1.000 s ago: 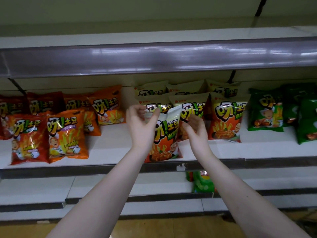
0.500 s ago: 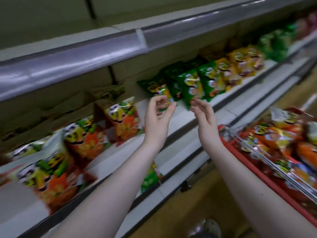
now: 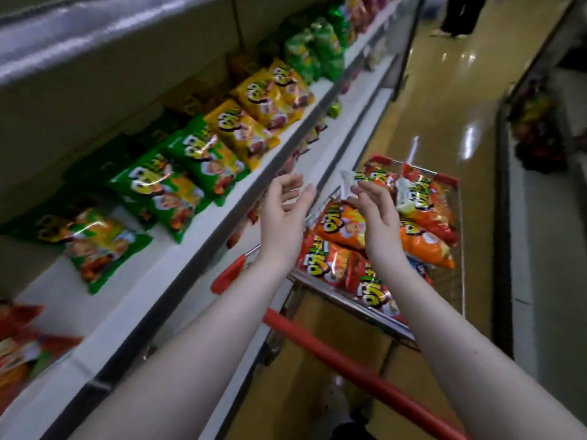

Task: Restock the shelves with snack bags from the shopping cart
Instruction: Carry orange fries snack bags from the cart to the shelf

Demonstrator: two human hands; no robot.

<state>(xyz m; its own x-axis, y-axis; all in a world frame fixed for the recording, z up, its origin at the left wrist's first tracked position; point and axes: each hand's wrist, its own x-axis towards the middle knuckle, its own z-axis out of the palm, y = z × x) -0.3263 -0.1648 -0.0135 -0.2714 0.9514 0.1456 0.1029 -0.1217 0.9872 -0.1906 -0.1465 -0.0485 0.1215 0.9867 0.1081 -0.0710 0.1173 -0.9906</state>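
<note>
A red-rimmed wire shopping cart [image 3: 317, 338] stands to the right of the shelf, filled with several orange and red snack bags [image 3: 344, 227]. My left hand [image 3: 282, 214] hovers open and empty between the shelf edge and the cart's near left corner. Over the bags in the cart, my right hand [image 3: 376, 214] is held open with the fingers slightly curled and nothing in it. The white shelf [image 3: 178, 249] on the left carries green snack bags [image 3: 171, 188] and yellow snack bags [image 3: 254, 112].
A lower shelf [image 3: 346, 134] runs under the main one with a few small bags. The cart's red handle [image 3: 359, 373] crosses in front of me. A glossy aisle floor [image 3: 444, 100] stretches ahead, where a person [image 3: 457, 14] stands far off. Another display [image 3: 536, 128] lines the right side.
My view has swung right from the shelf toward the cart. Both hands let go of the white-and-orange bag on the shelf and moved, empty, over the cart.
</note>
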